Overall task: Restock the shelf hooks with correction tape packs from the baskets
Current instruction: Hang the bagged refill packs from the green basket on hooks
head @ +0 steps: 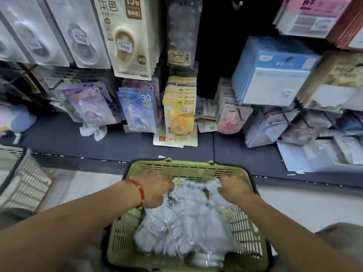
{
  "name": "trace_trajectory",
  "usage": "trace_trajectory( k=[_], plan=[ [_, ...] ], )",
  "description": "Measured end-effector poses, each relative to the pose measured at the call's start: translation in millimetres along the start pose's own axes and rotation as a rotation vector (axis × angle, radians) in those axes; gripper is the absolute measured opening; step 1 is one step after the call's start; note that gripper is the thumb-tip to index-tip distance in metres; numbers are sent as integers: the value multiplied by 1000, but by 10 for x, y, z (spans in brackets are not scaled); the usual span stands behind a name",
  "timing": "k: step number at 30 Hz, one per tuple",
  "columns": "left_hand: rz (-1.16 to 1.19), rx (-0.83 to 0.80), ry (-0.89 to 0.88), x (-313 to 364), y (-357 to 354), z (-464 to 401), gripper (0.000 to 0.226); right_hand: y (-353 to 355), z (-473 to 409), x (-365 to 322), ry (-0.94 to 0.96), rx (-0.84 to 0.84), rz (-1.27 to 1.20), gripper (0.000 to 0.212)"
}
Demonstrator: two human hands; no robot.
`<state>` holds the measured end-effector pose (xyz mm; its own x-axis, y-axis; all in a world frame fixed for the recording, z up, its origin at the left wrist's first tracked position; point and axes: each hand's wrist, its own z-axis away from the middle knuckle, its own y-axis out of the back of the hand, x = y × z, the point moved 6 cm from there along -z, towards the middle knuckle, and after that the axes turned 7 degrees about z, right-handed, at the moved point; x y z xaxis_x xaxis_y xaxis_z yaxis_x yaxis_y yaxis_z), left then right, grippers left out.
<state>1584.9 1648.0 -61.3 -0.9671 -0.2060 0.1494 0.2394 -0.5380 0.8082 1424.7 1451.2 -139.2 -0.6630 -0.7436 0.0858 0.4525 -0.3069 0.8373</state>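
A green plastic basket (pixel 176 168) sits on the floor in front of the shelf, filled with pale blue-grey correction tape packs (pixel 188 218) in clear wrap. Both hands reach into its far end. My left hand (pixel 155 190), with a red string on the wrist, presses down on the packs at the left, fingers curled into the pile. My right hand (pixel 233 188) pinches the top of a pack (pixel 213 185) at the right. On the shelf above, hooks carry hanging packs: purple (pixel 92 105), blue (pixel 138 109) and yellow (pixel 179 112).
A white slatted basket (pixel 25 185) stands on the floor at the left. The dark shelf ledge (pixel 117 146) runs across, with loose packs lying on it. Blue and beige packs (pixel 275 75) hang at the right. A dark empty gap (pixel 218 46) shows above the yellow row.
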Motion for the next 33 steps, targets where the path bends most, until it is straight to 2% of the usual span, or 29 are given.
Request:
trace_trajectory(
  k=[3, 6, 8, 10, 13, 14, 16, 18, 20, 21, 22, 23, 25, 26, 28, 30, 33],
  plan=[
    [164, 1, 52, 121, -192, -96, 44, -363, -64, -17, -28, -18, -55, 34],
    [286, 85, 104, 170, -348, -127, 41, -485, -94, -58, 30, -35, -88, 32],
    [375, 159, 141, 143, -406, -128, 43, -344, -105, -85, 115, 0, -170, 29],
    [493, 261, 168, 108, -378, -127, 46, -132, -66, -146, 232, 22, -274, 15],
    [696, 446, 204, 83, -247, -160, 54, 179, 99, -348, 441, -39, -578, 12],
    [821, 504, 246, 77, -230, -157, 60, 258, 160, -430, 494, -63, -704, 11],
    [1275, 588, 359, 51, -295, -130, 66, 347, 259, -579, 556, -67, -933, 7],
    [1753, 558, 387, 125, -445, -125, 43, 307, 276, -686, 521, -71, -1123, 8],
    [1960, 508, 404, 188, -551, -124, 19, 164, 252, -757, 414, -85, -1226, 12],
    [1996, 536, 450, 156, -611, -111, 14, 74, 236, -770, 354, -75, -1221, 13],
    [2002, 583, 518, 107, -663, -84, 11, -20, 215, -752, 314, -51, -1116, 14],
    [1980, 633, 594, 36, -723, -59, 12, -121, 198, -728, 319, -38, -897, 18],
    [1987, 713, 715, -82, -831, 3, 21, -470, 232, -736, 403, -199, -411, 49],
    [1996, 752, 750, -126, -865, 45, 24, -666, 281, -735, 434, -317, -265, 68],
    [1984, 789, 769, -204, -913, 79, 26, -865, 361, -731, 450, -396, -174, 94],
    [1980, 748, 780, -213, -914, 78, 33, -890, 367, -740, 480, -319, -171, 94],
    [2017, 740, 760, -196, -911, 48, 20, -753, 295, -646, 513, -181, -198, 67]
  ],
)
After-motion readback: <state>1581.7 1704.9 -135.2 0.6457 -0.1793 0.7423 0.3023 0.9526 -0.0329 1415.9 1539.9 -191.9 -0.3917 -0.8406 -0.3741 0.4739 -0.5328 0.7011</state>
